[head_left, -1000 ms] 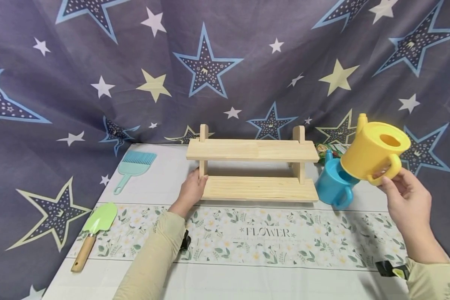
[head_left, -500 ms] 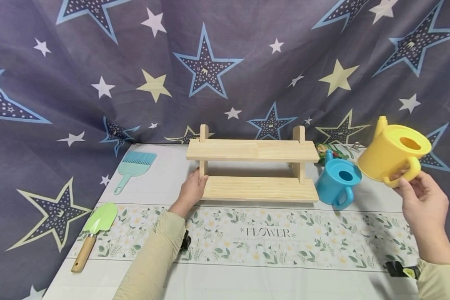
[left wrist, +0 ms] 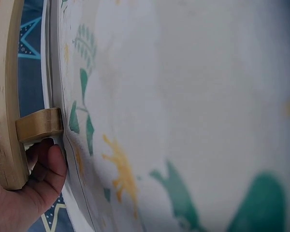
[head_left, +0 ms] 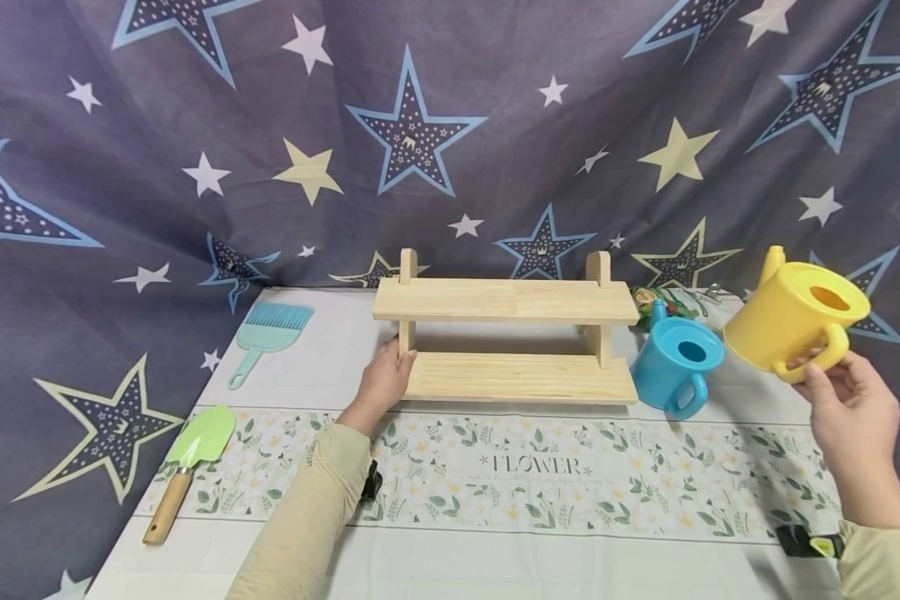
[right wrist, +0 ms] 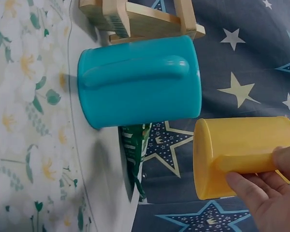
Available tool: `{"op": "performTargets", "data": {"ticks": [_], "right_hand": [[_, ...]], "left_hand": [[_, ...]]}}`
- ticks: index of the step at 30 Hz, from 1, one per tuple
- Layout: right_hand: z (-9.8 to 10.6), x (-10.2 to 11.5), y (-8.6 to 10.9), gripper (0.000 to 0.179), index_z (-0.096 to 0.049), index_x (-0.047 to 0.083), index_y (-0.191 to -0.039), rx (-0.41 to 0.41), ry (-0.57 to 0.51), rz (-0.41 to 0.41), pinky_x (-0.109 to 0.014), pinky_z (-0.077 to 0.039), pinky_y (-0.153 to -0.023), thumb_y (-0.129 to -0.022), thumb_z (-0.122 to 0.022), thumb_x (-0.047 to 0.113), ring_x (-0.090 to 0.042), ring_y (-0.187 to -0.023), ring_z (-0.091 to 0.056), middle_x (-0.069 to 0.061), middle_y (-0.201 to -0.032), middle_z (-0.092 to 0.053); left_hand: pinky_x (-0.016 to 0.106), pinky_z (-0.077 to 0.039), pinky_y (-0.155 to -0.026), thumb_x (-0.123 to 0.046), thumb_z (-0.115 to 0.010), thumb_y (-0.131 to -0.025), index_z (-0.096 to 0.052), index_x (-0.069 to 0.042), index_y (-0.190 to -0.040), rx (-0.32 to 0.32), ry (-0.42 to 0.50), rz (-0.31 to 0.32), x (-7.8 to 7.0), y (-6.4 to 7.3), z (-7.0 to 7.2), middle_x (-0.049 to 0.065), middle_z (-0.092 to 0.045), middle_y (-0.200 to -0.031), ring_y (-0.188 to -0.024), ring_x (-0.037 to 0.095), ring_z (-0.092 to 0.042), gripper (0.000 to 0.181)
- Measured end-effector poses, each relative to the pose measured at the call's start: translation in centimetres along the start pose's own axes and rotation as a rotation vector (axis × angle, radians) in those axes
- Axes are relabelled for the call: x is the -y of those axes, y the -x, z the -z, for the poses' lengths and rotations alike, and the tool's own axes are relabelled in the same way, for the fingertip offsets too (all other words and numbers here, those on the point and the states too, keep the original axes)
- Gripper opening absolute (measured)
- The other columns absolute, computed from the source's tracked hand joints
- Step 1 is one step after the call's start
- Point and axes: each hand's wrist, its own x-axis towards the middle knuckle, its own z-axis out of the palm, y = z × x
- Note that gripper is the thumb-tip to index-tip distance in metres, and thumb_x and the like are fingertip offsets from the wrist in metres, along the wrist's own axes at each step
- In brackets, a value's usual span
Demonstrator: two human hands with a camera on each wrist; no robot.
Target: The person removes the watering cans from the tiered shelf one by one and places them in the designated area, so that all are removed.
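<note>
A two-tier wooden shelf [head_left: 517, 379] stands toward the back of the table. My left hand [head_left: 385, 377] grips the left end of its lower board; in the left wrist view, the fingers [left wrist: 54, 166] curl around the board's edge beside a wooden foot. My right hand [head_left: 857, 412] pinches the handle of a yellow watering can [head_left: 783, 321], held up off the table with its spout pointing up and back. Left of it, beside the shelf's right end, a blue watering can [head_left: 663, 371] stands upright. The right wrist view has the yellow can apart from the blue can [right wrist: 140, 82].
A teal dustpan with brush [head_left: 270, 329] lies at the back left, and a green trowel [head_left: 195, 442] with a wooden handle lies nearer. Behind the blue can is a green packet [right wrist: 134, 150]. A floral runner [head_left: 532, 475] crosses the table [head_left: 570, 567] before a starry curtain [head_left: 480, 100].
My right hand has moved the yellow watering can rightward, away from over the blue one, then slightly lower. The left hand and the shelf have stayed put.
</note>
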Motion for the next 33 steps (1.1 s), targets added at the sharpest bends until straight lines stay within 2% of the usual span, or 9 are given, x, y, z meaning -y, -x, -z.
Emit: {"op": "performTargets", "data": {"ticks": [5,11,17,19,22,25,28,33], "right_hand": [[-0.2,-0.5,0.0,0.041,-0.046,0.014,-0.144,0.006,0.064,-0.032,-0.023,-0.045,-0.098,-0.103,-0.049,0.016,-0.003,-0.119,-0.053,-0.001,-0.131,-0.057],[-0.4,-1.5,0.2,0.040,-0.047,0.009,-0.142,0.009,0.096,-0.007,-0.018,-0.047,-0.095,-0.103,-0.050,0.016,0.004,-0.108,-0.055,0.009,-0.114,-0.056],[-0.7,-2.2,0.3,0.040,-0.046,0.011,-0.143,0.031,0.132,-0.052,-0.024,-0.047,-0.097,-0.103,-0.049,0.017,0.004,-0.106,-0.055,0.004,-0.118,-0.056],[-0.7,-2.5,0.3,0.040,-0.047,0.009,-0.142,0.040,0.115,-0.045,-0.019,-0.048,-0.094,-0.103,-0.050,0.017,0.009,-0.098,-0.054,0.008,-0.113,-0.057],[-0.6,-3.0,0.4,0.037,-0.050,0.008,-0.138,0.067,0.041,-0.017,-0.006,-0.047,-0.082,-0.101,-0.053,0.015,0.015,-0.087,-0.049,0.021,-0.100,-0.053],[-0.7,-3.6,0.5,0.035,-0.052,0.006,-0.135,0.097,-0.013,0.003,0.001,-0.043,-0.071,-0.101,-0.054,0.014,0.017,-0.083,-0.049,0.028,-0.094,-0.049],[-1.0,-4.2,0.7,0.037,-0.051,0.003,-0.136,0.118,0.024,0.016,0.000,-0.042,-0.068,-0.102,-0.053,0.016,0.019,-0.083,-0.048,0.027,-0.095,-0.048],[-1.5,-4.8,1.2,0.039,-0.048,0.000,-0.137,0.143,0.103,0.016,-0.001,-0.041,-0.065,-0.103,-0.051,0.019,0.020,-0.082,-0.043,0.019,-0.102,-0.050]], "left_hand": [[0.053,-0.040,-0.105,-0.033,-0.041,-0.105,-0.033,-0.003,-0.150,-0.005,0.003,-0.002,0.0,0.1,-0.1,0.022,-0.048,-0.135,-0.127,0.037,-0.049,0.054],[0.053,-0.040,-0.104,-0.033,-0.041,-0.105,-0.033,-0.003,-0.150,-0.007,0.003,0.000,0.1,0.0,-0.1,0.022,-0.049,-0.135,-0.126,0.037,-0.049,0.054],[0.053,-0.040,-0.105,-0.031,-0.042,-0.105,-0.033,-0.003,-0.150,-0.008,0.006,-0.006,0.1,0.0,-0.1,0.022,-0.048,-0.136,-0.127,0.037,-0.049,0.054],[0.053,-0.040,-0.105,-0.031,-0.042,-0.105,-0.033,-0.003,-0.150,-0.007,0.003,-0.006,0.1,0.0,-0.1,0.022,-0.048,-0.136,-0.127,0.037,-0.048,0.054],[0.053,-0.040,-0.105,-0.031,-0.042,-0.105,-0.033,-0.003,-0.149,-0.007,0.000,-0.006,0.1,-0.1,0.0,0.022,-0.048,-0.135,-0.127,0.037,-0.049,0.053],[0.053,-0.040,-0.105,-0.031,-0.042,-0.105,-0.034,-0.003,-0.149,-0.007,0.003,-0.007,0.0,-0.1,0.0,0.022,-0.049,-0.135,-0.127,0.037,-0.049,0.053],[0.052,-0.039,-0.105,-0.032,-0.042,-0.105,-0.033,-0.003,-0.149,-0.005,0.001,-0.010,0.0,-0.1,0.0,0.022,-0.049,-0.135,-0.127,0.037,-0.049,0.054],[0.053,-0.039,-0.105,-0.031,-0.041,-0.105,-0.033,-0.002,-0.149,-0.005,0.001,-0.012,0.0,-0.1,0.0,0.022,-0.048,-0.135,-0.127,0.037,-0.049,0.054]]}}
